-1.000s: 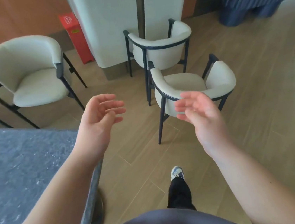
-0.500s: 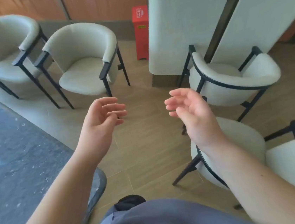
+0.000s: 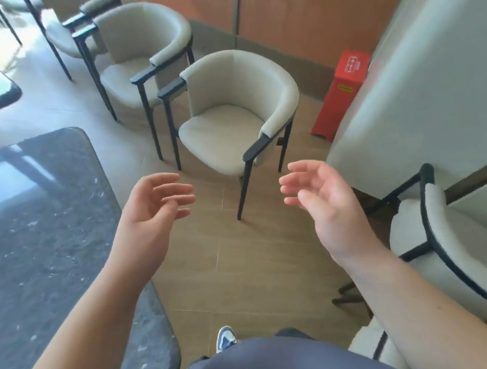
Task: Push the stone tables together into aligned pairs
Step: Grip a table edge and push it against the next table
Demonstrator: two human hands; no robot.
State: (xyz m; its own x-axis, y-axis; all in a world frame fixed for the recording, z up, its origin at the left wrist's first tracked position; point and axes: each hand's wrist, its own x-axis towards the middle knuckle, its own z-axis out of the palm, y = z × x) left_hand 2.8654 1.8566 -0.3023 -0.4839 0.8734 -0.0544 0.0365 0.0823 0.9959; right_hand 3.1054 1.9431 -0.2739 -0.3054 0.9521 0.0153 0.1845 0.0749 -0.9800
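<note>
Both hands (image 3: 159, 206) raised, empty, fingers relaxed

Both forearms are bare, with no sleeves, watch or rings showing. At the bottom centre of the frame the person wears a slate-blue garment (image 3: 275, 365). Just above it shows a blue-and-white sneaker (image 3: 225, 337).

Bright daylight came from the far left, glaring off the stone table (image 3: 36, 214); edges bent and slightly blurred.
</note>
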